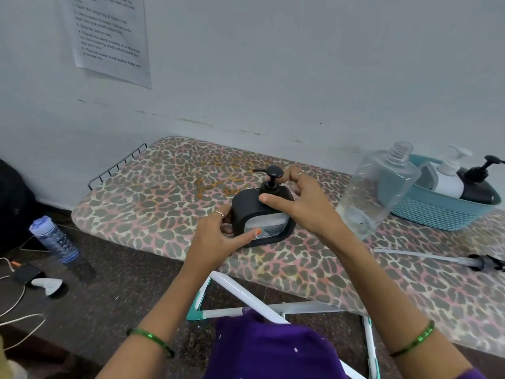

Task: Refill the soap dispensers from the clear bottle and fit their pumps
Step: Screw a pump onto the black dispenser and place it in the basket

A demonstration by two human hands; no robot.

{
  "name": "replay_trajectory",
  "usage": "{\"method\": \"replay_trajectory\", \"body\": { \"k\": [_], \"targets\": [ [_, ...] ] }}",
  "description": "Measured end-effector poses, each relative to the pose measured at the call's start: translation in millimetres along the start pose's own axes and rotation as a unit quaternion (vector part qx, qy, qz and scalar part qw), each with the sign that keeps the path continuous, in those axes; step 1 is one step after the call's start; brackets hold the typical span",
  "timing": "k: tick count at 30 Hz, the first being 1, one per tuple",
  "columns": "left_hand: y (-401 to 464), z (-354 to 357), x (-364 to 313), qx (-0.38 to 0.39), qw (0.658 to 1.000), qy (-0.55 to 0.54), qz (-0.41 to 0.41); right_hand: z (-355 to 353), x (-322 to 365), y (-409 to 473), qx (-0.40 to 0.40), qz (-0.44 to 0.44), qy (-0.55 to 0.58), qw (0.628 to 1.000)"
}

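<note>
Dispenser, black (257, 212): squat body with sponge bay, upright mid-tabletop, pump already seated in its neck.
Tabletop (164, 187): leopard-print cover, against the wall.
Basket, teal (442, 212): far right; holds a white dispenser (449, 179) and a second black one (478, 187), both with pumps on.
Clear bottle (378, 192): uncapped, tilted, just right of the hands; only a little liquid low down.
Right hand (303, 203): fingers curled round the pump collar, thumb on the front.
Left hand (218, 233): grips the dispenser's left side, steadying it.
Loose pump (442, 259): lying flat, near right edge.
Step, judged: fitting the pump on this dispenser.
Next move calls for: twisting the collar tight while the base is held from turning.
</note>
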State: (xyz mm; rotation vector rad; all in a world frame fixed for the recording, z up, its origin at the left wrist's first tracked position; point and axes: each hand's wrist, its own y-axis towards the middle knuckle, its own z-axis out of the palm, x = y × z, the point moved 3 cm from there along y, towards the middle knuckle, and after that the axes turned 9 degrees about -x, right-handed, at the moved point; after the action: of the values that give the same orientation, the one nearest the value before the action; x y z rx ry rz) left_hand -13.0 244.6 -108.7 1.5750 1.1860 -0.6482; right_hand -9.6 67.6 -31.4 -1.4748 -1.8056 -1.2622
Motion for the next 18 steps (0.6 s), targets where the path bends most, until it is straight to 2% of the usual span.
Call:
{"method": "replay_trajectory", "body": {
  "k": [2, 5, 12, 18],
  "targets": [
    [-1.1, 0.1, 2.4, 0.000, 1.000, 0.001, 0.000, 10.7, 0.8, -5.9, -0.058, 0.013, -0.002, 0.998],
    [-4.8, -0.1, 6.6, 0.001, 1.000, -0.005, -0.009, 24.3, -0.9, -13.3, -0.104, -0.002, -0.036, 0.994],
    [-4.8, -0.4, 10.4, -0.002, 1.000, -0.005, -0.006, 9.6, 1.9, -16.6, -0.029, 0.003, -0.032, 0.999],
    [-4.8, -0.1, 7.8, 0.000, 1.000, -0.008, -0.010, 7.2, -0.7, -18.4, -0.066, 0.030, -0.013, 0.997]
  ]
}}
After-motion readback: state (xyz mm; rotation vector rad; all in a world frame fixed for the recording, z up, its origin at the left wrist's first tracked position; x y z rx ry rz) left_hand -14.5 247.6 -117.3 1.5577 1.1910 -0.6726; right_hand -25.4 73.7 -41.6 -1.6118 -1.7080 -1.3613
